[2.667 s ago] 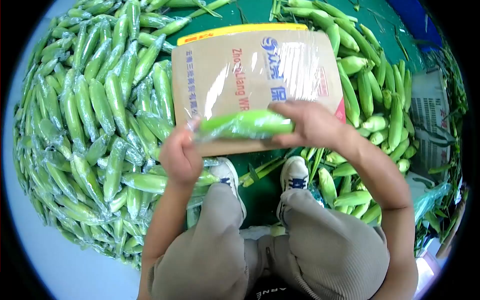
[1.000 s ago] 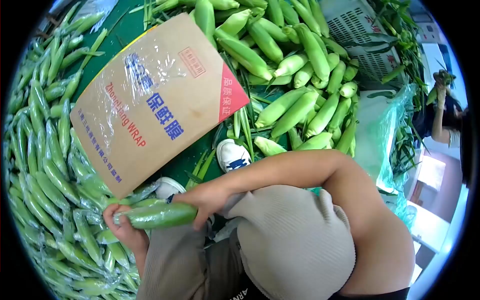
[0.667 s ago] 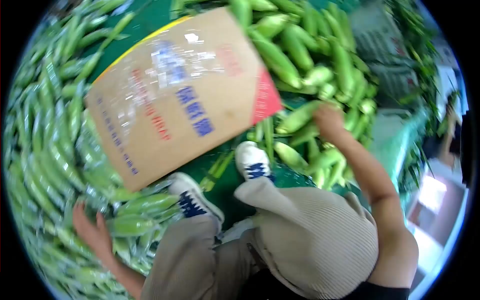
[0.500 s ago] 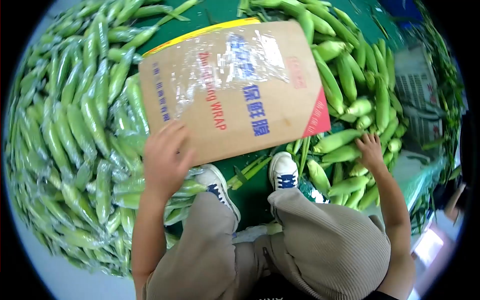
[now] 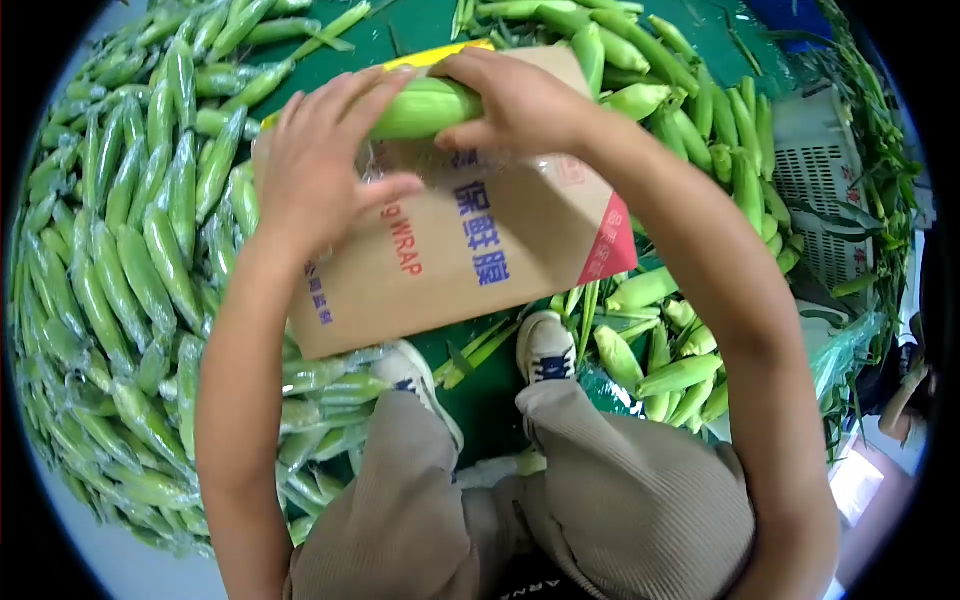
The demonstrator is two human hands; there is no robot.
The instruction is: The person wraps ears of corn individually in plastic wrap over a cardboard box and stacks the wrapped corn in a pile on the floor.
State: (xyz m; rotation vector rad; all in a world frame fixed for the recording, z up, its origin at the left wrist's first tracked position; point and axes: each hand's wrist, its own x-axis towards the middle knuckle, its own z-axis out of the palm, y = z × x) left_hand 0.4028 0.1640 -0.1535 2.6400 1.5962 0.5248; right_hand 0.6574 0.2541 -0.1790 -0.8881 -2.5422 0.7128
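Note:
A green ear of corn in its husk (image 5: 425, 108) lies crosswise over the upper part of a printed cardboard box (image 5: 430, 250). My right hand (image 5: 520, 100) grips its right end, with the thumb below and the fingers over the top. At the other end my left hand (image 5: 320, 165) has its fingers stretched over the husk, seemingly touching it, and the thumb held apart. Clear plastic film shows on the box under the corn, partly hidden by my hands. Along the box's far edge runs a yellow strip (image 5: 440, 54).
Film-wrapped corn ears (image 5: 150, 260) are heaped at the left. More ears, seemingly unwrapped (image 5: 690, 375), lie at the right, beside a pale slotted crate (image 5: 815, 165). My shoes (image 5: 547, 345) stand on the green floor (image 5: 490, 400) close to the box. Loose leaves hang at the far right.
My right hand has come from the right-hand pile to above the box and now grips an ear of corn. My left hand has moved up from the box's near-left corner.

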